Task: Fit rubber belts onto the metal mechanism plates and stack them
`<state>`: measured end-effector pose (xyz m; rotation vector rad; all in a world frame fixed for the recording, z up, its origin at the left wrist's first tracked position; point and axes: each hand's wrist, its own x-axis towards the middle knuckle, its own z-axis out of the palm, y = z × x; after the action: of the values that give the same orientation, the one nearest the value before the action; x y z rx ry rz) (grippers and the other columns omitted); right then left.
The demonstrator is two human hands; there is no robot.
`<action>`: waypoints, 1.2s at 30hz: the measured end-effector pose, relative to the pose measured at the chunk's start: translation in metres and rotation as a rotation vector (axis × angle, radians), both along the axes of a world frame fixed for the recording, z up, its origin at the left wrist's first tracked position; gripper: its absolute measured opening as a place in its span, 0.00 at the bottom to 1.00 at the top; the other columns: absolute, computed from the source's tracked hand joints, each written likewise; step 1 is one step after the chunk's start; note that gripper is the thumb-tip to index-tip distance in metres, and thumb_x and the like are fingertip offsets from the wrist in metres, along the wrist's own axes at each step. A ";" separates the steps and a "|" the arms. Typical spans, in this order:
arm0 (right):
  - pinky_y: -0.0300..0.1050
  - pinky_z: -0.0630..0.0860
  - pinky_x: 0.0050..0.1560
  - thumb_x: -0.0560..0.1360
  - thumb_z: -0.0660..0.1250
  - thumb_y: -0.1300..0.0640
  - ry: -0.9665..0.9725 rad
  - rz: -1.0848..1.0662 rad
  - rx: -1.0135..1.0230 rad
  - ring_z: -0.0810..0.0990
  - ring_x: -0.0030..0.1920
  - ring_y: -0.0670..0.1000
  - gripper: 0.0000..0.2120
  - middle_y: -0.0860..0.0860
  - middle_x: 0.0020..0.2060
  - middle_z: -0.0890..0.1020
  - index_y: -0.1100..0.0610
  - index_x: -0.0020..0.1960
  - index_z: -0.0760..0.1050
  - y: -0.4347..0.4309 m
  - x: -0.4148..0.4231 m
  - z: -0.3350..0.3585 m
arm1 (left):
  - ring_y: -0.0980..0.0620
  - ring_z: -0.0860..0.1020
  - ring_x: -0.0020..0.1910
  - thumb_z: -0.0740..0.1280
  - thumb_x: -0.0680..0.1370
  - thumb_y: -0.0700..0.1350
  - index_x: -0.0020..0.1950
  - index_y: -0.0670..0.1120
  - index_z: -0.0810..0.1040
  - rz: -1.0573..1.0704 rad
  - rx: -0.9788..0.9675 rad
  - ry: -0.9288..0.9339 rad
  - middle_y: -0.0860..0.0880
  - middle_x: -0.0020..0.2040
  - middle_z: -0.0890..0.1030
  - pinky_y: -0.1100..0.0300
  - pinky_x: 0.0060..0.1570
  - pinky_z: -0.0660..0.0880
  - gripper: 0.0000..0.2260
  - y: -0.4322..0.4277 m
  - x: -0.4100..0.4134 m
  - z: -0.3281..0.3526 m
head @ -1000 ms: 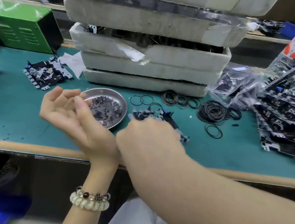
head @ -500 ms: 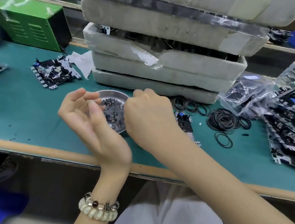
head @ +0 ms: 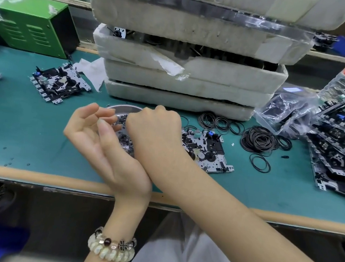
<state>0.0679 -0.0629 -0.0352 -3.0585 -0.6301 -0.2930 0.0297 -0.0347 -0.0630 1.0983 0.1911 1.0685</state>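
A metal mechanism plate point(head: 207, 150) lies flat on the green mat, with no hand on it. To its right is a pile of black rubber belts point(head: 257, 141), and a single belt point(head: 259, 164) lies in front of the pile. My right hand point(head: 153, 125) hangs over a round metal dish point(head: 126, 107) of small black parts. Its fingers point down behind the back of the hand and are hidden. Left of the dish, my left hand point(head: 93, 128) is palm up with loosely curled fingers, and I see nothing in it.
Stacked white foam trays point(head: 188, 76) stand behind the dish. A tall stack of mechanism plates point(head: 339, 156) fills the right side, beside a plastic bag point(head: 288, 111) of parts. Another plate point(head: 59, 84) lies at the left, near a green box point(head: 31, 28).
My right hand left the mechanism plate and moved left to the metal dish, so the plate now lies uncovered. The left hand stayed palm up.
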 end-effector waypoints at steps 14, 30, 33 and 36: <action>0.44 0.51 0.28 0.74 0.67 0.61 -0.058 -0.008 0.070 0.72 0.52 0.55 0.13 0.50 0.41 0.65 0.53 0.40 0.63 -0.005 -0.003 -0.004 | 0.45 0.70 0.46 0.52 0.80 0.38 0.56 0.45 0.68 -0.001 0.001 -0.024 0.47 0.46 0.74 0.48 0.47 0.67 0.09 0.001 0.004 -0.003; 0.43 0.70 0.50 0.73 0.73 0.49 0.071 -0.327 0.725 0.75 0.47 0.42 0.05 0.44 0.43 0.81 0.49 0.42 0.85 -0.116 -0.007 -0.007 | 0.45 0.73 0.64 0.60 0.79 0.49 0.65 0.43 0.72 -0.681 0.878 0.003 0.50 0.62 0.75 0.52 0.66 0.69 0.17 -0.003 0.006 -0.017; 0.50 0.69 0.58 0.73 0.73 0.50 0.109 -0.342 0.692 0.75 0.55 0.56 0.04 0.47 0.47 0.81 0.49 0.40 0.84 -0.107 -0.009 -0.014 | 0.48 0.64 0.75 0.59 0.77 0.55 0.73 0.51 0.67 -0.917 0.852 0.132 0.58 0.70 0.71 0.55 0.74 0.61 0.24 0.000 0.010 -0.020; 0.48 0.67 0.56 0.73 0.71 0.49 0.104 -0.389 0.633 0.71 0.56 0.55 0.05 0.46 0.47 0.81 0.48 0.41 0.84 -0.103 -0.009 -0.017 | 0.47 0.65 0.76 0.59 0.73 0.59 0.69 0.66 0.65 -1.038 0.773 0.226 0.64 0.69 0.71 0.47 0.74 0.63 0.23 -0.001 0.018 -0.021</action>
<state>0.0591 -0.1659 -0.0526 -2.5246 0.0731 -0.2655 0.0482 -0.0360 -0.0843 1.7130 -0.6210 0.0357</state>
